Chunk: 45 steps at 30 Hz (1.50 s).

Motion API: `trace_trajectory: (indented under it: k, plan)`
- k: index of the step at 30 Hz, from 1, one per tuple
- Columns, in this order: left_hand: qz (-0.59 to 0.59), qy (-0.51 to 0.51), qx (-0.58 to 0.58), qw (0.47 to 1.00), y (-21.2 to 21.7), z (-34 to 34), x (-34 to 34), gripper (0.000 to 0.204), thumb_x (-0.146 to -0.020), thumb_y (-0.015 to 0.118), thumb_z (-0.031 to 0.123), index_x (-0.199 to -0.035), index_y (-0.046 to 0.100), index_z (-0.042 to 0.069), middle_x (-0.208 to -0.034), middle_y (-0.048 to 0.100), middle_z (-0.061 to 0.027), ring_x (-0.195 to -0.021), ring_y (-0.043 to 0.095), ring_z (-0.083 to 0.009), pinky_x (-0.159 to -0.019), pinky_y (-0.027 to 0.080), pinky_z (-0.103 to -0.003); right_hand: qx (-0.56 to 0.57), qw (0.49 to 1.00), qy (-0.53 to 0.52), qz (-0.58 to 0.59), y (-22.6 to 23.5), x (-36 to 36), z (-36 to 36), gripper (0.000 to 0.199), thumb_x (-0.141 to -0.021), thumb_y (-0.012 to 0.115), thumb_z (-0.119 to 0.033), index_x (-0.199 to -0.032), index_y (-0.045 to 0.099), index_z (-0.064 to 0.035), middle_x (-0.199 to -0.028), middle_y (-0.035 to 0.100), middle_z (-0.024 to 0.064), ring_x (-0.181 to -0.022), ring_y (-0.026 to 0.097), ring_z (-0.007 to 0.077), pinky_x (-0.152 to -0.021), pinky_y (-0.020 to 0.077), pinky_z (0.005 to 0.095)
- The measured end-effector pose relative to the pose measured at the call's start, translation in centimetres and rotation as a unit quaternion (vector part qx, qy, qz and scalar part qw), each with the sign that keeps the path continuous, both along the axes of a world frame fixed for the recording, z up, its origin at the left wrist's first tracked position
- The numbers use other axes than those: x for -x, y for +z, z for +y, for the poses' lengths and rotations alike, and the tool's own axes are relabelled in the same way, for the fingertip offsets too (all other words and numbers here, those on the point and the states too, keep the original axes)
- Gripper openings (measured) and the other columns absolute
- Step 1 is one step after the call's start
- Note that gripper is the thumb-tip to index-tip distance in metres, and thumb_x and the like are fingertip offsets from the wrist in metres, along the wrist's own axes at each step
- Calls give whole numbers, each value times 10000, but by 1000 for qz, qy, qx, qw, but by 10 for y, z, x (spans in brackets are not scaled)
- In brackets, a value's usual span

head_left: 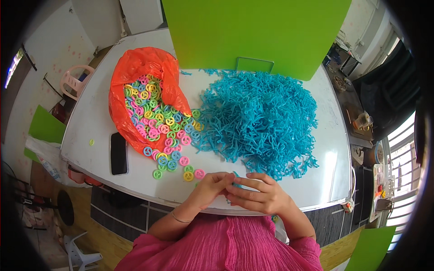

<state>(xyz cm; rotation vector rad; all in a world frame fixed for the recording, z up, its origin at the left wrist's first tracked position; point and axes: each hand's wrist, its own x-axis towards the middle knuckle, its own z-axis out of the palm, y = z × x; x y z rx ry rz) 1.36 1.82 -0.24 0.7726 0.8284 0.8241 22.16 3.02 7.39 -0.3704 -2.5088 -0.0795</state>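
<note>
Over the table's near edge, my left hand [211,189] and my right hand [258,195] meet fingertip to fingertip. Both are closed in a pinch around a small blue plastic piece [235,174], mostly covered by the fingers. Whether a second part sits between them is hidden. Just beyond my right hand rises a big heap of similar blue plastic pieces [266,117]. Small spoked plastic wheels in pink, yellow, green and blue spill toward my left hand; a pink wheel [199,174] lies closest to it. More of them fill an open red plastic bag [122,108].
A black phone [119,153] lies left of the bag on the white table [86,135]. At the back a green panel [257,36] stands upright, with a thin metal wire frame [255,58] at its foot. A pink chair [74,81] is off to the left.
</note>
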Motion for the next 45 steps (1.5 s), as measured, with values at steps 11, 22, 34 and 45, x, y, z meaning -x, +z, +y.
trace_trajectory:
  k: [11, 22, 34, 45]
  plan:
    - [654, 137, -424, 612, 28, 85, 66, 267, -818, 677, 140, -1077, 683, 79, -1005, 594, -129, -909, 570, -307, -792, 472, -397, 560, 765, -37, 315, -40, 1, -1, 150, -868, 660, -48, -1004, 659, 16, -974, 666, 102, -864, 637, 205, -757, 505, 321]
    - [427, 230, -393, 781, 41, 57, 29, 160, -933, 572, 85, -1057, 661, 39, -778, 674, -64, -585, 560, -80, -520, 436, -233, 750, 445, -16, 489, -39, 13, 2, 132, -929, 604, -127, -996, 563, -20, -788, 608, 76, -692, 624, 192, -656, 512, 333]
    - [121, 85, -115, 982, 46, 3, -18, 265, -1020, 427, 260, -900, 538, 51, -672, 574, -14, -568, 527, -60, -514, 413, -198, 716, 573, -16, 398, -42, 10, 7, 134, -954, 575, -135, -967, 523, -12, -772, 619, 80, -693, 623, 154, -643, 511, 280]
    - [136, 156, -100, 973, 36, -7, -27, 305, -1014, 414, 239, -754, 461, 87, -530, 398, 28, -427, 366, -51, -397, 282, -223, 601, 685, -89, 402, -50, 21, -4, 118, -918, 627, -82, -969, 564, 4, -895, 664, 80, -821, 645, 117, -673, 509, 233]
